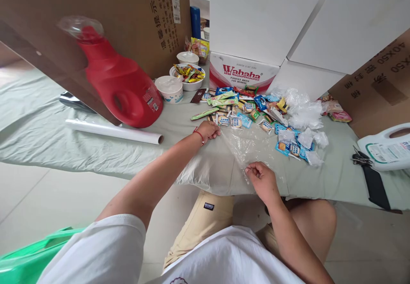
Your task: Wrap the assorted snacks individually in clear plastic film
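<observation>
A clear plastic bag [248, 147] lies stretched between my two hands on the cloth-covered table. My left hand [208, 132] pinches one corner of it, close to the snack pile. Lower and to the right, my right hand [261, 180] grips the near edge of the same bag between thumb and fingers. Just beyond the bag, wrapped biscuits [237, 121], green snack sticks [224, 99] and blue packets [282, 147] are heaped together. Crumpled clear plastic [301, 106] sits at the right of that heap.
A red jug [123, 83] and a white roll [115, 132] are at the left. Bowls [169, 89] stand behind, one full of snacks. White boxes [246, 71] close off the back. Scissors [361, 157], a black flat object [374, 185] and a white bottle [389, 149] occupy the right.
</observation>
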Motion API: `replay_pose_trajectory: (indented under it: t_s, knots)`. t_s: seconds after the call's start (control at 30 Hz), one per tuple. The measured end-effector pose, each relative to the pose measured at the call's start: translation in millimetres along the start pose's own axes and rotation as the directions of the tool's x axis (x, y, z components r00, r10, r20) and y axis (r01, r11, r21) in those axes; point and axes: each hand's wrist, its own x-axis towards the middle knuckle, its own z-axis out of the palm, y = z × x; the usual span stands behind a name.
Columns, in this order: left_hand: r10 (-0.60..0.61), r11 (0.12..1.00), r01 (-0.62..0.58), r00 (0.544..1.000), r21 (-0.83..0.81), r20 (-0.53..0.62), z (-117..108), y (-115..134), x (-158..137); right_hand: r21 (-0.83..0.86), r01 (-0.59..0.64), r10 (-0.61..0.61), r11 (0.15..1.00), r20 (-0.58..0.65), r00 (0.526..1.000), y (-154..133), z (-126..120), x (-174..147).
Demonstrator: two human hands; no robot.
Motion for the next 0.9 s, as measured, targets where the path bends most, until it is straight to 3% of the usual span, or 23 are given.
replay_pose_trajectory:
  t_s: [0.07,0.17,0.27,0.33,0.47,0.63,0.77,0.9]
  knots:
    - [0.005,1.000,-0.005,1.000,-0.001,0.000,-0.1,-0.1,-0.6,-0.110,0.150,-0.163,0.982,-0.124,0.979,-8.4,-3.1,-4.4]
    - [0.012,1.000,-0.012,1.000,-0.002,-0.004,0.1,-0.2,-1.0,-0.256,0.326,-0.382,0.910,-0.212,0.900,-25.5,-6.9,-11.2]
    - [0.009,1.000,-0.009,1.000,-0.006,-0.008,0.6,-0.2,-0.3,-0.342,0.445,-0.526,0.827,-0.196,0.827,-42.0,-6.4,-18.4]
    - [0.000,1.000,0.000,1.000,-0.009,-0.010,0.9,0.0,0.6,-0.366,0.507,-0.579,0.780,-0.116,0.807,-49.6,-1.3,-23.3]
    - [-0.026,1.000,0.026,1.000,-0.007,-0.013,1.3,3.0,0.8,-0.366,0.606,-0.607,0.707,0.125,0.784,-53.3,20.7,-31.0]
    - [-0.055,0.998,0.055,0.998,-0.005,-0.044,3.8,12.1,-5.1,-0.352,0.642,-0.549,0.682,0.333,0.766,-47.0,52.6,-29.7]
    - [0.033,0.999,-0.039,0.985,-0.028,-0.169,4.6,18.0,-20.8,-0.352,0.625,-0.499,0.697,0.389,0.775,-44.8,71.6,-23.8]
    - [0.216,0.974,-0.227,0.909,0.012,-0.356,6.9,12.6,-60.7,-0.339,0.578,-0.452,0.742,0.383,0.806,-43.7,85.8,-18.8]
